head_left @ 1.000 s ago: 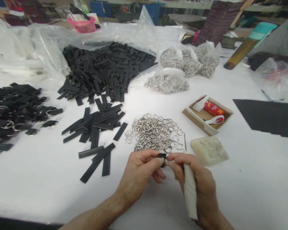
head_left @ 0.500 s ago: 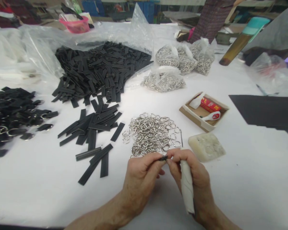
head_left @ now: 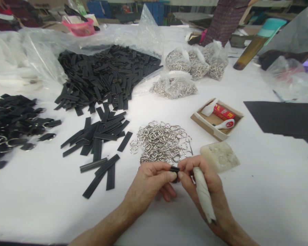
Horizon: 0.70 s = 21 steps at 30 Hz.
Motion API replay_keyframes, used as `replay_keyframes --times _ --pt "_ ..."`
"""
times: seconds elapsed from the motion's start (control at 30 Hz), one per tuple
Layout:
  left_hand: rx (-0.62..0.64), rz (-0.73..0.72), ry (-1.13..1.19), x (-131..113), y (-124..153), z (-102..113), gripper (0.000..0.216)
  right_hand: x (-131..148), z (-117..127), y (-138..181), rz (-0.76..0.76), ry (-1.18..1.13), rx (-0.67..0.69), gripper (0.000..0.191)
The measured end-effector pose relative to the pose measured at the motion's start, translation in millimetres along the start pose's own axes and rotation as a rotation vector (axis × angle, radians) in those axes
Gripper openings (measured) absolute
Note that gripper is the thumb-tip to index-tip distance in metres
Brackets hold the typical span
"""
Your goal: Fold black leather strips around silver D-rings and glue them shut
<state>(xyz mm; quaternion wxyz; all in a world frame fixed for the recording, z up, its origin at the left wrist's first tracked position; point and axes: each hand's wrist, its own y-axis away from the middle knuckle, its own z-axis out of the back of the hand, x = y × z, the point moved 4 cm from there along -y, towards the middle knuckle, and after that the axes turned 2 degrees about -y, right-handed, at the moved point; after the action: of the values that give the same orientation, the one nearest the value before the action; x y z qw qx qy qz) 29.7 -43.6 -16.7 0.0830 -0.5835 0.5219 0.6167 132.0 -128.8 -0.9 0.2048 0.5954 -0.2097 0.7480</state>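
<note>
Both hands are working close together, head cam: my L hand (head_left: 149, 184) & R hand (head_left: 207, 184) are pinching a black strap piece (head_left: 174, 169) betw fingertips, just below the D-ring pile (head_left: 161, 141). R is also gripping a white-wrapped tool (head_left: 204, 194).

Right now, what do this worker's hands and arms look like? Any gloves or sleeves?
Both are bare. The left hand and right hand wear no gloves, and no ring shows on the fingers. The left forearm is uncovered down to the picture's edge: no sleeve, watch or bracelet. The right wrist is bare too; little of that arm shows.
</note>
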Motion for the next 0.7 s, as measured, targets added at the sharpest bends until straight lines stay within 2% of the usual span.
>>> replay_keyframes --times 0.27,0.4,0.53,0.63,0.7 --pt "-0.075 -0.142 -0.197 -3.9 8.1 2.4 0.018 -3.0 -0.6 -0.1 0.095 0.07 0.038 0.01" --pt "-0.089 -0.146 -0.162 -1.6 5.6 1.9 0.017 -2.4 -1.2 -2.0 0.176 0.121 0.001 0.012" --pt "-0.11 -0.144 -0.138 -0.5 6.6 1.6 0.018 -3.8 3.6 -2.6 0.327 0.202 -0.02 0.012" --pt "-0.153 -0.162 -0.091 -4.1 13.7 4.1 0.015 -14.5 11.2 -1.1 0.496 0.304 -0.042 0.012" --pt "-0.191 -0.21 -0.067 -10.9 21.9 9.1 0.011 -28.0 14.0 -3.4 0.486 0.313 -0.034 0.018"
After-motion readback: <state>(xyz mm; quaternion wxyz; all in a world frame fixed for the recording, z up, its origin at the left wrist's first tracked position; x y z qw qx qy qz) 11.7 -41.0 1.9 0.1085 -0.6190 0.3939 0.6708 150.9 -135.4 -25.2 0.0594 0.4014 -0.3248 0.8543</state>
